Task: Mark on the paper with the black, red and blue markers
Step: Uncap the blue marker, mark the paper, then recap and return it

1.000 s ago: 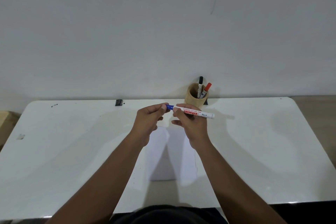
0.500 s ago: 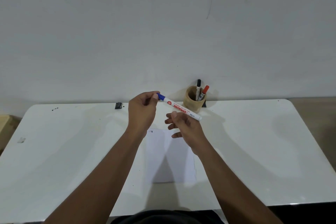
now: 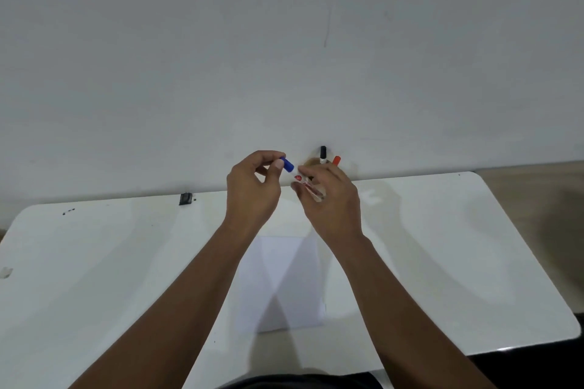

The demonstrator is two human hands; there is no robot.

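Both hands are raised above the far half of the white table [image 3: 110, 262]. My left hand [image 3: 252, 189] pinches the blue cap of the blue marker [image 3: 298, 178]. My right hand [image 3: 330, 199] wraps around that marker's white barrel. A white sheet of paper [image 3: 284, 287] lies flat on the table below my forearms. Behind my right hand stands a wooden cup [image 3: 311, 163], mostly hidden, with the black marker [image 3: 323, 153] and the red marker [image 3: 336, 160] sticking out of it.
A small black object [image 3: 185, 198] lies at the table's back edge on the left, against the plain wall. A scrap of tape [image 3: 6, 272] sits near the left edge. The table's right corner is rounded.
The marker has moved up and toward the cup. My right hand, which had let go of the barrel half a second ago, now grips it again, while my left hand keeps hold of the cap.
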